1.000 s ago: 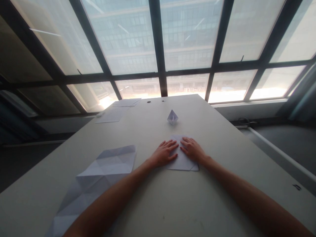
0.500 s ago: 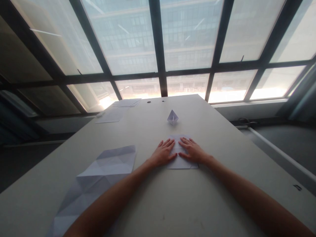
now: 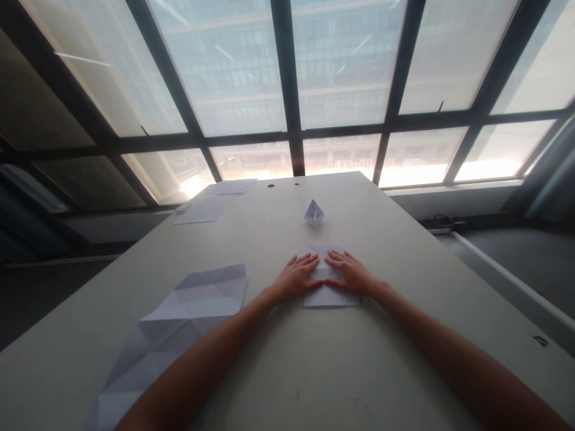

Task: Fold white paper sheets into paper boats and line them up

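A folded sheet of white paper (image 3: pixel 330 298) lies flat on the table under both palms. My left hand (image 3: pixel 297 277) rests on its left side, fingers stretched out and pointing away from me. On the right side lies my right hand (image 3: pixel 348 273), open as well, fingers spread. The two thumbs meet, or nearly so, over the middle of the paper. Parts of the sheet are hidden beneath the hands. Just beyond it stands a small folded paper boat (image 3: pixel 314 214).
A large creased paper sheet (image 3: pixel 197 293) lies to the left, partly behind my left forearm. Several flat sheets (image 3: pixel 202 209) are at the table's far left. The white table (image 3: pixel 381 239) reaches towards the windows (image 3: pixel 341 66). A small dark mark (image 3: pixel 540 340) shows near the right edge.
The thumbs have come closer together over the paper. The paper's near edge has shifted very slightly. Otherwise both hands stay in place.
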A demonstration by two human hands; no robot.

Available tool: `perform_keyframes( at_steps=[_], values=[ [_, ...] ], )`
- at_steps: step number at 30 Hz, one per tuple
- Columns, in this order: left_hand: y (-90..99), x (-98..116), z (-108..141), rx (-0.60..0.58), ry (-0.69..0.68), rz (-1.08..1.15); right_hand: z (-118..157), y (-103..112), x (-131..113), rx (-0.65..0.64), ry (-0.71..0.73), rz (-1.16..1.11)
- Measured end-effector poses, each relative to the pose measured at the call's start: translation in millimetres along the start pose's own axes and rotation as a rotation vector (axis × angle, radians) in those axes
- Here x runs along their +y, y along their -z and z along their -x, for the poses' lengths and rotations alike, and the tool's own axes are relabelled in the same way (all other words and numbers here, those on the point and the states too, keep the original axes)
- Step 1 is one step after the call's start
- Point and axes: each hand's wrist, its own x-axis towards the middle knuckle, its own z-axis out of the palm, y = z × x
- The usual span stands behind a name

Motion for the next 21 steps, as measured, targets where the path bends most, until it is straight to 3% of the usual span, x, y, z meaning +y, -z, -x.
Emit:
perform_keyframes(
  at_steps=[8, 17, 21],
  values=[
    [-1.9, -3.5, -4.2, 0.220, 0.005, 0.125, -1.0, -0.6, -2.8, 0.119, -0.029, -0.033],
    [-1.8, -4.7, -4.4, 0.336, 0.047, 0.264, -1.6, -2.1, -3.4, 0.250, -0.091, -0.174],
    [4.6, 2.3, -2.8, 0.396, 0.131, 0.334, -3.4, -3.4, -2.0, 0.369, -0.126, -0.334]
  ],
)
